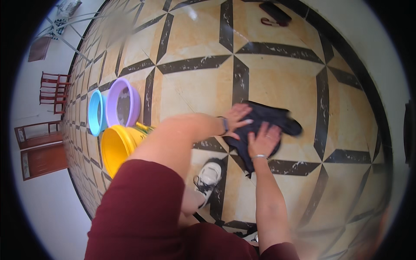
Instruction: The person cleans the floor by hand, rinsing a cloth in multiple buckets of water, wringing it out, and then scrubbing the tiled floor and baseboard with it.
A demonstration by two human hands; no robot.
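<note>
A dark navy cloth [265,113], bunched in folds, lies on the patterned tile floor. My left hand [239,118], with a dark band at its wrist, presses flat on the cloth's left part with fingers spread. Just right of it and lower, my right hand [265,139], with a silver bangle and a ring, rests palm down on the same cloth. Neither hand visibly grips the fabric. Part of the cloth reaches out to the right of my hands, and another part hangs down beside my right wrist. My white shoe [209,175] with black laces stands below my left forearm.
Left of my arm are a yellow bucket [131,138], a purple basin [135,110] and a light blue basin [104,113]. A black item [275,12] with a red loop lies at the top. Wooden chairs [53,87] and a metal rack [66,24] stand along the far left wall.
</note>
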